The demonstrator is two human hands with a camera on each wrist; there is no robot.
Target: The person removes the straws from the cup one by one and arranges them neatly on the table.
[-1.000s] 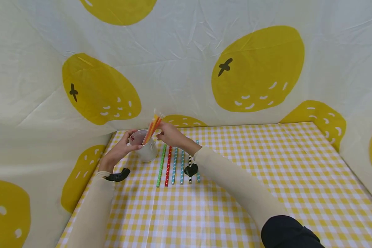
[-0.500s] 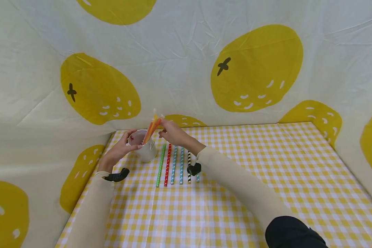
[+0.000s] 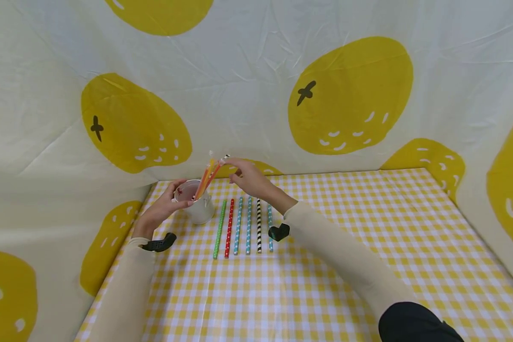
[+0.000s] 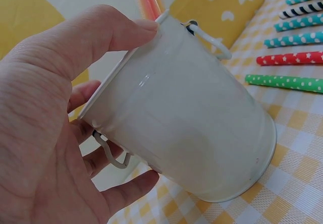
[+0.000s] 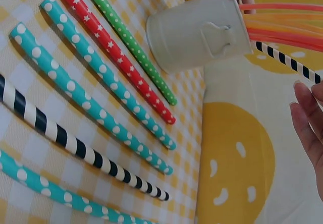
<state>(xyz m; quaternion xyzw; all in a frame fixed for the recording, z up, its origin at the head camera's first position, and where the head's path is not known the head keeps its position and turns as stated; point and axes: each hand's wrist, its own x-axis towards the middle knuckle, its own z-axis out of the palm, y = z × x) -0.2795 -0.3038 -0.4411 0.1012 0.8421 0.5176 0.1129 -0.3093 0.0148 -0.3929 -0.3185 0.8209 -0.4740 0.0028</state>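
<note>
As the checked surface (image 3: 410, 218) spreads below, the left hand (image 4: 53, 95) curls its grip round the white pail (image 4: 192, 108); the right hand (image 3: 253, 180) reaches over, its grip pinching; 6 patterned straws (image 5: 94, 109) lie near the pail; orange straws (image 5: 285, 22) jut from it; the pinched striped straw (image 5: 287, 61) slants at its mouth.

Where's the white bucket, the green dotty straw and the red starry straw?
White bucket (image 4: 186, 113), left wrist view: side wall.
Green dotty straw (image 5: 130, 41), right wrist view: middle of its length.
Red starry straw (image 5: 115, 53), right wrist view: middle of its length.
</note>
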